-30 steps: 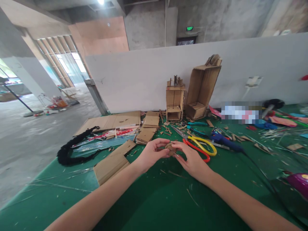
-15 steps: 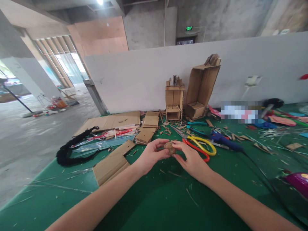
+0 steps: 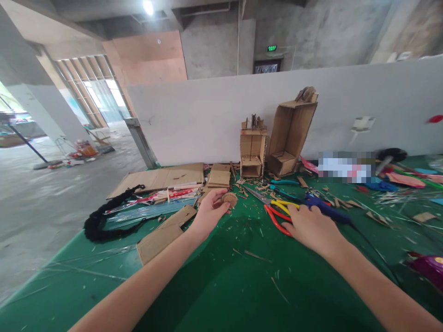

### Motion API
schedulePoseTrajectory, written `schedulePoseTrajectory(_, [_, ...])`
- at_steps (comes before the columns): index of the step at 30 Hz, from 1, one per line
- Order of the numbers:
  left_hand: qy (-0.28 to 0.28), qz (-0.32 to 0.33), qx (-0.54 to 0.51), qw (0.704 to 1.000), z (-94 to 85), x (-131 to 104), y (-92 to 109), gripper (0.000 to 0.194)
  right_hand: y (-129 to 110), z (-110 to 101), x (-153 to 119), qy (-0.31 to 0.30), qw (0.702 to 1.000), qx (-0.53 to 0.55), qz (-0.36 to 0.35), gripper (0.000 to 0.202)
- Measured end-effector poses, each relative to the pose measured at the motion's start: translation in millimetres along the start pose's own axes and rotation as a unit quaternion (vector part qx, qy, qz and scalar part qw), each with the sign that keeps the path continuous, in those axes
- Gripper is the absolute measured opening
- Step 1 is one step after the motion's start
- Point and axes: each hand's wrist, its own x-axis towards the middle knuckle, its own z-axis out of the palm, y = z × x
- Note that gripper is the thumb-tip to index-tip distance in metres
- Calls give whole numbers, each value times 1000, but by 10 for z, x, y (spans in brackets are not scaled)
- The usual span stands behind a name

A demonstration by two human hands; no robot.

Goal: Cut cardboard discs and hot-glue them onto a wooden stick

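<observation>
My left hand (image 3: 211, 214) is closed, pinching a small round cardboard disc (image 3: 229, 200) between thumb and fingers above the table. My right hand (image 3: 311, 226) rests on the handles of a pair of scissors (image 3: 274, 213) with one red and one yellow handle. Its fingers curl over the yellow handle and the thumb lies by the red one; the palm hides part of both. The blades lie on the table, pointing to the back left. Just behind my right hand is a blue glue gun (image 3: 327, 210) with a black cord.
Two cardboard box structures, one small (image 3: 252, 154) and one tall (image 3: 294, 133), stand against the white panel (image 3: 194, 120). Cardboard pieces (image 3: 162, 233), a black fuzzy strip (image 3: 95, 223) and clear sticks lie left. Teal-handled pliers (image 3: 285, 183) and scraps lie behind the scissors.
My right hand has let go of the round cardboard disc and moved right onto the scissors' handles. My left hand keeps the disc and has shifted slightly left and up.
</observation>
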Motion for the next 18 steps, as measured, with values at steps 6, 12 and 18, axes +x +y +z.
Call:
schedulePoseTrajectory(6, [-13,34,13,999,-73,61,2,36,-127,40,54,24,999,28,-32,22])
schedulePoseTrajectory(12, [-5,73,30,997,-124,92,-36,34,-374,103,213,98,991,68,-64,23])
schedulePoseTrajectory(18, [8,3,-74,997,-90,40,-34,49,131,73,281,126,988,81,-47,23])
